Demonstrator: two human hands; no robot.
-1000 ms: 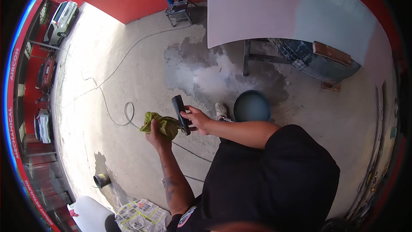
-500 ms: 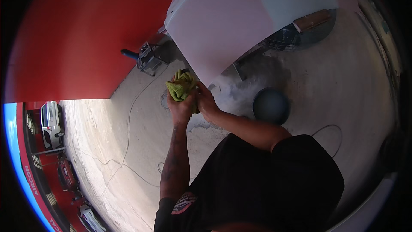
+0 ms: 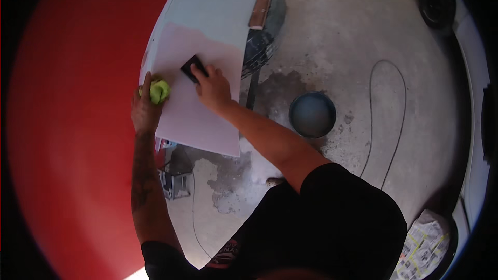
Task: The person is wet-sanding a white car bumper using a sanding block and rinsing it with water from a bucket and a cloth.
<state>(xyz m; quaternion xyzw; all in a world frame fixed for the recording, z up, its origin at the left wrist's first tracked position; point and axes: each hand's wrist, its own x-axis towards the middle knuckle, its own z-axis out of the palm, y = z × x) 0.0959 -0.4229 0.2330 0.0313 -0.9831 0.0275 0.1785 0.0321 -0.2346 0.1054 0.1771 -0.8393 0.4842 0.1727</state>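
A large smooth panel (image 3: 199, 116), pinkish in the near part and pale bluish white beyond, lies in front of me. My right hand (image 3: 213, 91) grips a black sanding block (image 3: 191, 69), which rests on the pink part. At the panel's left edge, my left hand (image 3: 145, 105) holds a bunched yellow-green cloth (image 3: 160, 92), its fingers bent around it. The cloth is against the panel's surface or just over it; I cannot tell which.
A round dark tub (image 3: 312, 114) of cloudy liquid stands on the concrete floor to the right. A brown block (image 3: 261, 8) lies on a dark round thing beside the panel. A looped hose or cable (image 3: 371, 119) runs along the floor. A red wall (image 3: 72, 124) rises at left.
My view has turned toward the panel. Both hands were together on the cloth away from it; now they are apart, the left with the cloth and the right with the sanding block on the panel.
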